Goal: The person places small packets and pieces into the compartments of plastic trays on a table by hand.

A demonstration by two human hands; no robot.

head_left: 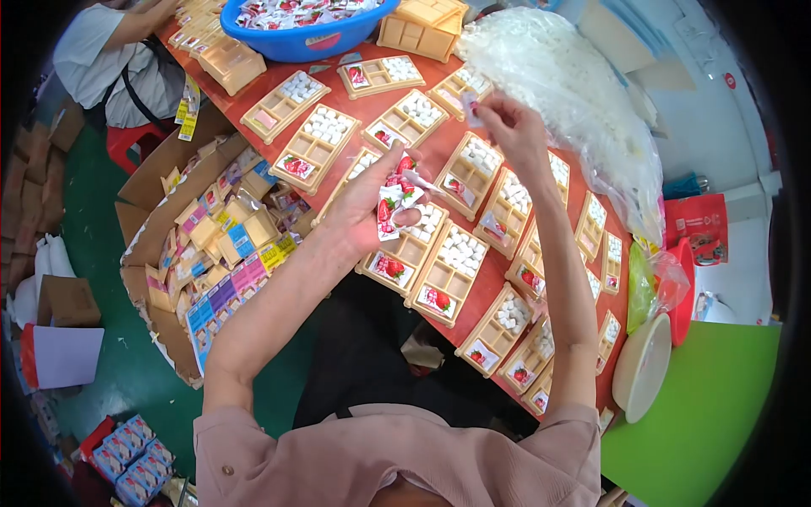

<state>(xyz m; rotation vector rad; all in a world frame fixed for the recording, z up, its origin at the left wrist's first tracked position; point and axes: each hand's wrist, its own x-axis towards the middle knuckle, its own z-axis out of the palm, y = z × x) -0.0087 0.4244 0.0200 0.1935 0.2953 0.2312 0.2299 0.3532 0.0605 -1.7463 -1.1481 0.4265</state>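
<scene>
My left hand (365, 203) is closed around several strawberry-printed sachets (397, 198), above the trays at the middle of the red table. Farther right, my right hand (505, 122) pinches one small sachet (470, 110) over a tray (456, 91) near the back. Around both hands lie many beige compartment trays with white pieces at one end. Many of them, such as the tray (448, 275) nearer my body, also hold a strawberry sachet (436, 298) at the other end. My right forearm hides parts of some trays.
A blue basin (308, 40) of sachets and stacked empty trays (420, 32) stand at the back. A clear bag of white pieces (557, 76) lies back right. A filled carton (144, 245) stands left, a white bowl (642, 369) right. Another person (101, 51) is at the far left.
</scene>
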